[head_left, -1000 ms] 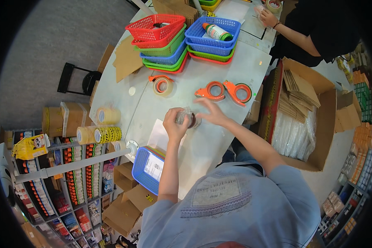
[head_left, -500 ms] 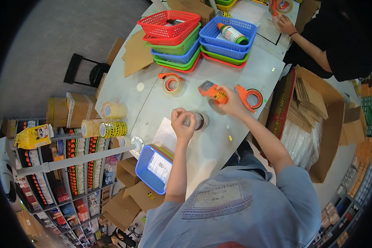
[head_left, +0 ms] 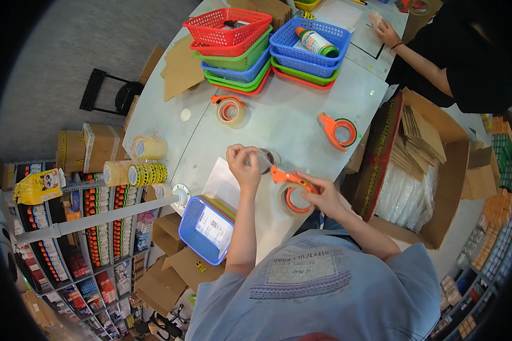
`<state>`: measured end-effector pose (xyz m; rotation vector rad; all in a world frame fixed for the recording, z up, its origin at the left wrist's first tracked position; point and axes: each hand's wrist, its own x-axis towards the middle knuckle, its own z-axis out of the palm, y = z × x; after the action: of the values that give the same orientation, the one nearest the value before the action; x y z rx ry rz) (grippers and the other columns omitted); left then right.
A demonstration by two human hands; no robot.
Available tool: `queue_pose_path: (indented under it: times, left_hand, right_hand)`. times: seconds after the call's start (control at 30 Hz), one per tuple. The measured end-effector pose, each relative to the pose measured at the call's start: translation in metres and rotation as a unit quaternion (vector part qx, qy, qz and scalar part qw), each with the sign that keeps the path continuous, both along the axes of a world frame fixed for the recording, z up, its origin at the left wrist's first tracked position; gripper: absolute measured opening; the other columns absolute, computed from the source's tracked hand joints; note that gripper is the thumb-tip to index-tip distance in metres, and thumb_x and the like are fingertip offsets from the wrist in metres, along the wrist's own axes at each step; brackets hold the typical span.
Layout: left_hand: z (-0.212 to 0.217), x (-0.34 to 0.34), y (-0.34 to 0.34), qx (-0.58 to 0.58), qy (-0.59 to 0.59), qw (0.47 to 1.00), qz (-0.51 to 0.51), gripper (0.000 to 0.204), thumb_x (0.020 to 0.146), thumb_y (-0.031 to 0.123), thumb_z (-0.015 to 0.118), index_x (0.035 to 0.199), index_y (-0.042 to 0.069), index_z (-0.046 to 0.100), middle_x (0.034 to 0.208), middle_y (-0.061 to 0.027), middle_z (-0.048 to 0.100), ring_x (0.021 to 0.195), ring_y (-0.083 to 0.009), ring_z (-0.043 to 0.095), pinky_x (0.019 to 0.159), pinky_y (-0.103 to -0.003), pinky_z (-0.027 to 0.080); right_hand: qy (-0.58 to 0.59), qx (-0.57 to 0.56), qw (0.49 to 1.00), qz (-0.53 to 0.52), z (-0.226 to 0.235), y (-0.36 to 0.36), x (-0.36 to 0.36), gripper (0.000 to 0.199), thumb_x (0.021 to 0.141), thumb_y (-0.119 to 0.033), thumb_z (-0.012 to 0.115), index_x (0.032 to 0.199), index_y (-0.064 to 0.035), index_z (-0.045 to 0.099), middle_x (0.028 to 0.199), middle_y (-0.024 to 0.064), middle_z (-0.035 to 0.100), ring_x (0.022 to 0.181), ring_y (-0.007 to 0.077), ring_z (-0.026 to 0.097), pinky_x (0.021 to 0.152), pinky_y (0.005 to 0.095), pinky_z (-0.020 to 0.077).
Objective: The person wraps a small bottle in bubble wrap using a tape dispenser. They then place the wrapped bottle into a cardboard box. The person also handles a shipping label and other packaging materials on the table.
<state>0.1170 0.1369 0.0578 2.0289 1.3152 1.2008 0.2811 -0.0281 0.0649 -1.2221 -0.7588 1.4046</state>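
My left hand point(head_left: 244, 167) is closed, its fingertips pinching the near side of a small round, clear-wrapped jar point(head_left: 273, 156) with a dark middle. My right hand point(head_left: 325, 198) grips an orange tape dispenser point(head_left: 294, 178) with a roll of clear tape in it. The dispenser's front end touches or nearly touches the jar; I cannot tell which. A white sheet of paper point(head_left: 221, 183) lies under my left wrist. Farther off on the table rest a second orange tape dispenser point(head_left: 231, 110) and a third one point(head_left: 339, 132).
Stacked plastic baskets point(head_left: 228, 31) stand at the far side, a green bottle point(head_left: 317, 42) in the blue one. Left are tape rolls point(head_left: 148, 174) and a blue basket point(head_left: 202, 238) holding a label. A large carton point(head_left: 450, 187) stands right. A co-worker's hand point(head_left: 385, 33) shows far right.
My right hand has brought the tape dispenser down and nearer to me, beside the jar. My left hand has stayed at the jar. The co-worker's hand now holds a small pale packet.
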Motion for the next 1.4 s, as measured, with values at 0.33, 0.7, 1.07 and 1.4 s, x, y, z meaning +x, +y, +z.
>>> queue_pose_path:
  times: [0.33,0.7,1.07,1.4]
  left_hand:
    - [0.029,0.000,0.005,-0.117,0.083,0.988,-0.048,0.036,0.075,0.008,0.050,0.107,0.013,0.065,0.086,-0.0061,0.043,0.090,-0.0221,0.044,0.086,-0.032,0.036]
    - [0.025,-0.020,0.017,-0.142,0.198,0.965,-0.095,0.030,0.080,0.018,0.049,0.104,0.017,0.067,0.097,-0.0064,0.041,0.098,-0.0225,0.041,0.093,-0.038,0.029]
    - [0.057,-0.018,0.017,-0.009,0.363,0.879,-0.309,0.046,0.058,0.014,0.078,0.100,0.010,0.061,0.110,-0.0137,0.056,0.106,-0.0381,0.051,0.087,-0.044,0.044]
    - [0.087,-0.004,-0.021,0.023,0.314,0.927,-0.205,0.054,0.061,0.002,0.074,0.111,0.008,0.054,0.123,-0.0175,0.044,0.118,-0.0377,0.044,0.099,-0.045,0.038]
  right_hand:
    - [-0.014,0.015,1.000,0.005,-0.013,-0.014,-0.057,0.052,0.079,-0.002,0.064,0.129,0.0010,0.051,0.113,0.0095,0.064,0.098,0.0098,0.057,0.088,0.0239,0.0441]
    - [0.020,-0.075,0.971,0.225,-0.036,0.029,-0.039,0.037,0.077,-0.022,0.067,0.109,-0.0035,0.065,0.091,0.0093,0.069,0.076,0.0136,0.062,0.070,0.0248,0.0486]
    - [-0.232,-0.081,0.957,-0.155,-0.084,0.105,-0.022,0.022,0.080,-0.015,0.052,0.097,-0.0008,0.053,0.097,0.0201,0.058,0.087,0.0363,0.058,0.079,0.0485,0.0439]
    - [-0.521,0.135,0.738,-0.408,-0.143,0.007,0.081,0.011,0.079,-0.011,0.055,0.084,-0.0040,0.062,0.089,0.0132,0.060,0.086,0.0324,0.055,0.081,0.0417,0.0432]
